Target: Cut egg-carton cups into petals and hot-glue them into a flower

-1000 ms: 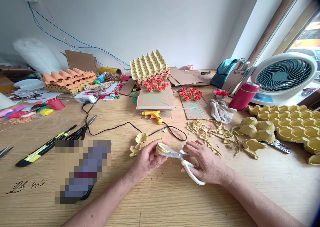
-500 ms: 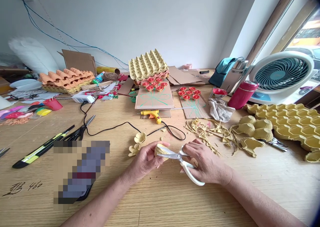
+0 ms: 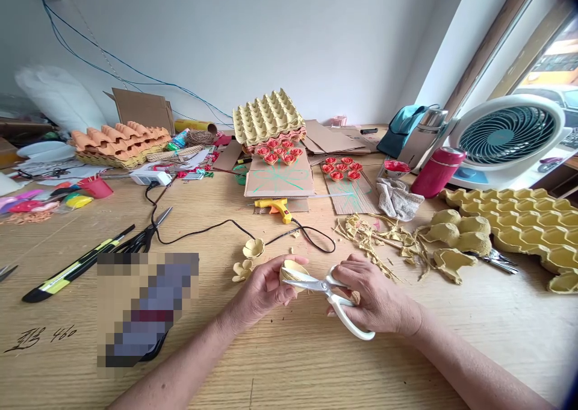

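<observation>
Gripping the scissors (image 3: 336, 295), my right hand (image 3: 377, 301) is closed through the white loops; the blades lie left-right, slightly parted, meeting the egg-carton cup (image 3: 292, 271) pinched in my left hand (image 3: 262, 292), directly leftward; cut scraps (image 3: 374, 235) lie beyond.

White scissors (image 3: 323, 287): one. Cut flowers (image 3: 253, 247): two. Glue gun (image 3: 276, 205): one.
</observation>
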`<state>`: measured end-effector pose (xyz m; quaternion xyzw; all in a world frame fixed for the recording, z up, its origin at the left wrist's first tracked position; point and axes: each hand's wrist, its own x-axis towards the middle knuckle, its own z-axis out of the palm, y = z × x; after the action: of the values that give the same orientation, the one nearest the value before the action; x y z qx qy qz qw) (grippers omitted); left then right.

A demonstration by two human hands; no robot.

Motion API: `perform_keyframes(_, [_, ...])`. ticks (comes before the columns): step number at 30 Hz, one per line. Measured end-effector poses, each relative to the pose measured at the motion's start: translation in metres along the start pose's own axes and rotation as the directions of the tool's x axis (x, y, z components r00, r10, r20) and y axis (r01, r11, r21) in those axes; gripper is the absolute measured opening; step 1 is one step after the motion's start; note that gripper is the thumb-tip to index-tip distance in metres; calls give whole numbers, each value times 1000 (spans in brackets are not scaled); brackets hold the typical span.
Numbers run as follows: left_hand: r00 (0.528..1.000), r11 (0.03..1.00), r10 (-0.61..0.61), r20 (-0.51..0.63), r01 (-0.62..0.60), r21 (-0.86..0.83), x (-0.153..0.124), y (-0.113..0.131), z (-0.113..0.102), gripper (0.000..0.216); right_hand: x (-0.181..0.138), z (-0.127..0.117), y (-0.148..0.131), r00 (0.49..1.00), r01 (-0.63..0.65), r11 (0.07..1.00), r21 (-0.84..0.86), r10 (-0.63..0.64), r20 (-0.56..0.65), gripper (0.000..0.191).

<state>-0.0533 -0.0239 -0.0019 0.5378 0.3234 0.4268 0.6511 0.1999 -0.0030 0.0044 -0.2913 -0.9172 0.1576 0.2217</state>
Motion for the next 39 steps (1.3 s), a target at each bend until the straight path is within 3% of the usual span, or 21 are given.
perform_keyframes(11, [998, 998, 44, -38, -42, 38, 0, 2, 0, 56, -2, -1, 2, 998, 38, 999, -16, -39, -40, 32])
perform_keyframes(19, [983, 996, 43, -181, -29, 81, 4, 2, 0, 55, 2, 1, 3, 996, -82, 996, -28, 82, 22, 27])
perform_keyframes(23, [981, 992, 59, -187, -37, 120, 6, 0, 0, 53, 4, 0, 2, 996, -81, 994, -79, 84, 35, 23])
perform_keyframes(30, [964, 955, 148, -220, -82, 285, 5, -2, 5, 50, 4, 0, 0, 996, -74, 985, -155, 80, 33, 18])
perform_keyframes(39, [942, 834, 217, -255, -43, 550, 0, 8, 14, 45, 7, -2, -9, 996, -90, 970, -226, 94, 3, 22])
